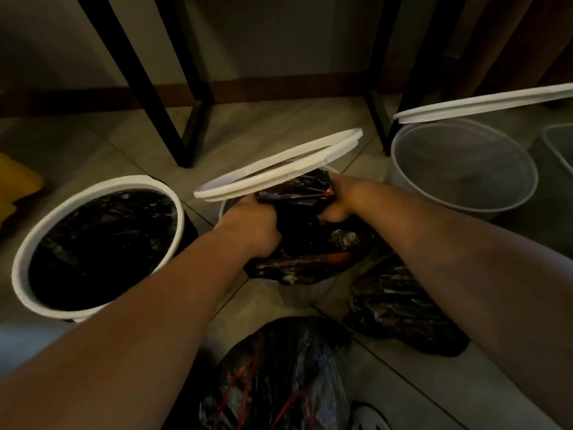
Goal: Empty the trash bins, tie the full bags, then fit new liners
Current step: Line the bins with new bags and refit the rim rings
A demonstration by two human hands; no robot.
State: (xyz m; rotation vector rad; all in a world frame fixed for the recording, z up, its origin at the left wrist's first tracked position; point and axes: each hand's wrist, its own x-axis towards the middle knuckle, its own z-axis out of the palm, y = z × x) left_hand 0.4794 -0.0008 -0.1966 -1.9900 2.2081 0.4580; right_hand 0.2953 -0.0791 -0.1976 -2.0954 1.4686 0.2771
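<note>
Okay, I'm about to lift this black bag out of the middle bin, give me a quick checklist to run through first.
1. Grip: left hand and right hand both clutch the black bag: ok.
2. White ring out of the way: it is tilted up but overhangs the bag: not ok.
3. Bag mouth gathered shut: hidden by the hands: cannot tell.
4. Set-down spot: the bag with red strings and another bag crowd the near floor: not ok.
5. Tears in the bag: too dim to see: cannot tell.
</note>
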